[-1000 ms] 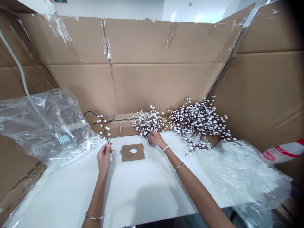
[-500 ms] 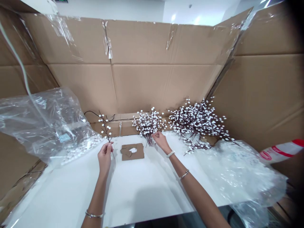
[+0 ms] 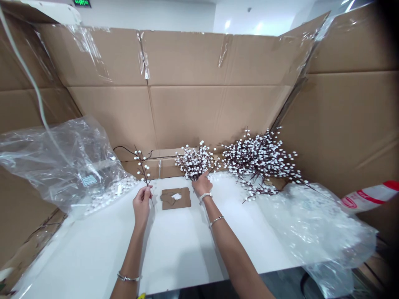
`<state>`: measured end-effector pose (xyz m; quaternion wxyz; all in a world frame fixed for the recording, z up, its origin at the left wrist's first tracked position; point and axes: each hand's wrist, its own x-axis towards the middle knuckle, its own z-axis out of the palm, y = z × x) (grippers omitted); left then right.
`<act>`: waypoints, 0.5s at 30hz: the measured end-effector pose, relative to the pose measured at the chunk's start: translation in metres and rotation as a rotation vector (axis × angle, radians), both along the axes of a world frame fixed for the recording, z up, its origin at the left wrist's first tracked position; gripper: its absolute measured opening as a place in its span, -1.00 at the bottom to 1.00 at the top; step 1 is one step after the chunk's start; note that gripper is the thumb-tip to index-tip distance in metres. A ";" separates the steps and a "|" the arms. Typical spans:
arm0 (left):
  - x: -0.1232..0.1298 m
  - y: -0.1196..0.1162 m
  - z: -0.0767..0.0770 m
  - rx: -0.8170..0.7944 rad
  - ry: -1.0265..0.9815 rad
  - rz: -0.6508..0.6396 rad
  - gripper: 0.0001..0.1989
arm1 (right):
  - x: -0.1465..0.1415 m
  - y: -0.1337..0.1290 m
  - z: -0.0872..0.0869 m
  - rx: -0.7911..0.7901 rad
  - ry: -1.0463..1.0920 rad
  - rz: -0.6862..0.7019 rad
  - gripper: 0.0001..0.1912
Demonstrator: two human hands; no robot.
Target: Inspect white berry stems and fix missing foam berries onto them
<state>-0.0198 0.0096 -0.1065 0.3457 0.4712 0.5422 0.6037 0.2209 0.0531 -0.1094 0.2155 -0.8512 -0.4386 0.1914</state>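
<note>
My left hand [image 3: 142, 201] pinches the lower stem of a single artificial berry branch [image 3: 143, 166], held upright with white berries on dark brown twigs. My right hand [image 3: 202, 182] is at the stems of a small bunch of white-berry branches [image 3: 195, 162], fingers curled over them and covering most of the stem ends. Between the hands lies a brown cardboard piece [image 3: 185, 200] with a white blob [image 3: 176, 196] in its middle. Off to the right spreads a larger pile of berry branches [image 3: 258, 158].
Loose white berries [image 3: 112, 191] spill from a clear plastic bag [image 3: 68, 153] at left on the white table [image 3: 174, 249]. At right lie clear plastic wrapping [image 3: 321, 228] and a red-and-white packet [image 3: 368, 197]. Cardboard walls [image 3: 187, 62] enclose the back and sides.
My right hand has moved left, from the right side of the small bunch onto its stems. The left hand still holds its branch, slightly further right in view.
</note>
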 end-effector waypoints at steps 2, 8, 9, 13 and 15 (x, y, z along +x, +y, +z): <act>-0.003 0.001 -0.001 0.006 0.004 0.012 -0.63 | 0.001 0.002 -0.001 -0.015 0.001 -0.020 -0.21; -0.016 0.009 -0.009 -0.013 0.037 0.079 -0.66 | 0.004 0.004 -0.005 -0.051 -0.021 -0.053 -0.51; -0.017 0.010 -0.011 -0.019 0.046 0.075 -0.66 | 0.006 0.004 -0.005 -0.055 -0.024 -0.056 -0.53; -0.017 0.012 -0.016 -0.040 0.103 0.047 -0.63 | 0.012 0.004 -0.006 -0.064 -0.034 -0.044 -0.58; -0.018 0.012 -0.018 -0.057 0.144 0.047 -0.61 | 0.015 0.004 -0.006 -0.064 -0.040 -0.024 -0.59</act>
